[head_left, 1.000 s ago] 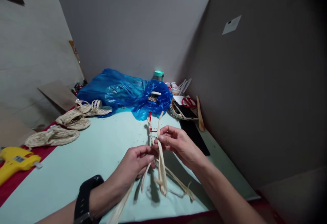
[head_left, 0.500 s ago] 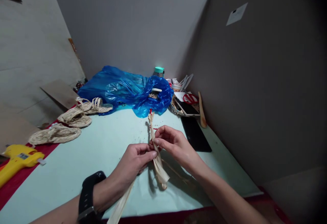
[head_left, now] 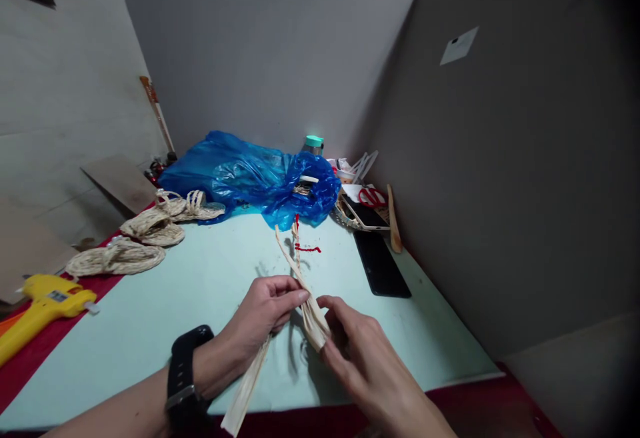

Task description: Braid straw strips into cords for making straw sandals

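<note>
In front of the blue plastic bag (head_left: 240, 171), the left hand (head_left: 267, 305) pinches a pale fiber strip (head_left: 315, 323); the right hand (head_left: 363, 345), fingers curved, touches its lower end, though whether it grips cannot be told. Yellow glue gun (head_left: 55, 298): front left of the bag. Woven sandals (head_left: 117, 257): same side, nearer it. Flat black device (head_left: 381, 265): front right. Red-handled scissors (head_left: 373, 197): right. Teal-lidded bottle (head_left: 314, 143): behind.

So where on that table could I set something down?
The pale tabletop looks bare between the woven sandals and the left hand, and right of the right hand, nearer than the black slab. It's crowded around the blue bag and red scissors.
</note>
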The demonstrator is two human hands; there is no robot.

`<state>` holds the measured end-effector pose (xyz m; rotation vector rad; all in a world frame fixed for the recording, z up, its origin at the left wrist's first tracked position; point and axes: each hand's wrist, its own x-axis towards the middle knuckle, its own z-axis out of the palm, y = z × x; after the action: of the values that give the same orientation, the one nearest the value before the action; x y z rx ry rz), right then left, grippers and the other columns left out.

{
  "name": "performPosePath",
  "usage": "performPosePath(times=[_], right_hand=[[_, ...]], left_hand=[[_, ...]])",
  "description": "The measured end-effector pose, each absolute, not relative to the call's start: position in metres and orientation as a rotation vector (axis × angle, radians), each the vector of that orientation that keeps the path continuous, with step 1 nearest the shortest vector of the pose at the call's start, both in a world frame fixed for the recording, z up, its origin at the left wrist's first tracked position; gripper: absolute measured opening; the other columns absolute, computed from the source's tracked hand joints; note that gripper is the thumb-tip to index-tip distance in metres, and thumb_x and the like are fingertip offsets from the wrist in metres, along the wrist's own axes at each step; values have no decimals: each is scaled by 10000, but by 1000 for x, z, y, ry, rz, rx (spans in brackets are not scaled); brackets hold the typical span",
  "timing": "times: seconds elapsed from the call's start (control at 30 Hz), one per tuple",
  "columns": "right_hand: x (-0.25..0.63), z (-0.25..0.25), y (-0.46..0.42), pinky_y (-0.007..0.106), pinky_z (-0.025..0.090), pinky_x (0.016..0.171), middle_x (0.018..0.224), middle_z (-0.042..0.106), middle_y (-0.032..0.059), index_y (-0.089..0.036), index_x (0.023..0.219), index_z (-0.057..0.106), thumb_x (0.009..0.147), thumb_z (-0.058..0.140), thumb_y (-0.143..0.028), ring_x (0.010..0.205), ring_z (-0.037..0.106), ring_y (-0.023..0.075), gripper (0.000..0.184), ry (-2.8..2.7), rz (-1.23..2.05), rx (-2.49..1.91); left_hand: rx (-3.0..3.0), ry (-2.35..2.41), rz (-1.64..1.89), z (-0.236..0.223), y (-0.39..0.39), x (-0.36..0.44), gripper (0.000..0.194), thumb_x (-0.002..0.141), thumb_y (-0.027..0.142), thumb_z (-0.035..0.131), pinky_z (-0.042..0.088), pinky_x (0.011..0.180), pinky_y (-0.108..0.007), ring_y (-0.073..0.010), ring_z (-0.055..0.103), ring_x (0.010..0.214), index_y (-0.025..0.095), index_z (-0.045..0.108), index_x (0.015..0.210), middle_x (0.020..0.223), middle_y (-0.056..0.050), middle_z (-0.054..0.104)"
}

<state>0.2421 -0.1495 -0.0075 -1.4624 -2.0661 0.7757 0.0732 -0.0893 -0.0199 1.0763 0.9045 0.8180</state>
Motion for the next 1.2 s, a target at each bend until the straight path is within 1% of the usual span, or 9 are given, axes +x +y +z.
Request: performPosePath(times=[0.07,0.2,0.47,0.57,0.7,0.83,0.97,1.07,1.2], right_hand=[[245,-6,-154,259,303,570,757,553,-2,-210,951,496,947,396,-324,638,455,146,151,-2074,796,-1514],[255,-4,-166,256,279,557,673,473,-21,-206,751,427,961,369,-379,616,412,136,278,-2038,881,-1601],[256,-10,-170,236,290,556,707,470,-22,-197,816,448,939,425,-444,619,371,118,277,-1612,1339,-1291],[255,-14,-172,227,285,545,679,441,-33,-195,780,441,909,484,-466,604,347,109,304,-1496,1360,-1262],[252,-17,-170,216,306,538,680,492,-18,-182,794,503,881,539,-465,599,382,105,299,-1429,1281,-1306],[243,-20,-160,181,193,401,486,469,-58,-195,780,471,823,615,-493,423,305,64,333,-1157,1396,-1161],[232,-20,-157,145,70,358,641,503,-56,-199,801,434,774,702,-370,428,200,22,319,-739,1585,-928],[230,-15,-161,137,57,357,599,392,-96,-221,792,378,709,744,-342,435,124,25,394,-595,1689,-840],[244,0,-176,159,91,397,548,195,-113,-232,848,422,793,672,-456,449,81,41,341,-805,1571,-1047]], left_hand=[[1083,908,827,-19,-90,74,187,764,288,658,79,428,-231,-33,188,429,113,606,725,499,86,361],[1074,943,843,-18,-90,76,166,706,244,687,100,426,-219,-28,224,432,90,643,752,516,66,435],[1069,925,837,-22,-88,74,184,699,259,697,93,416,-225,-16,223,396,89,645,745,535,28,515],[1069,912,857,-23,-89,73,171,702,247,702,95,418,-225,-15,230,397,89,643,731,539,23,526],[1044,907,857,-22,-90,73,170,709,244,705,89,423,-222,-10,230,401,90,648,754,565,17,540],[1041,899,844,-21,-89,72,209,705,284,721,83,415,-222,-11,197,391,95,648,754,491,67,434],[1048,886,848,-21,-87,72,226,701,298,725,97,405,-218,-9,216,390,92,647,752,521,47,486],[1044,887,839,-21,-86,72,231,697,294,725,89,404,-217,-4,222,387,90,642,768,567,18,550],[1023,915,830,-21,-86,71,229,691,292,726,85,405,-216,-1,218,384,94,631,758,583,5,571]])
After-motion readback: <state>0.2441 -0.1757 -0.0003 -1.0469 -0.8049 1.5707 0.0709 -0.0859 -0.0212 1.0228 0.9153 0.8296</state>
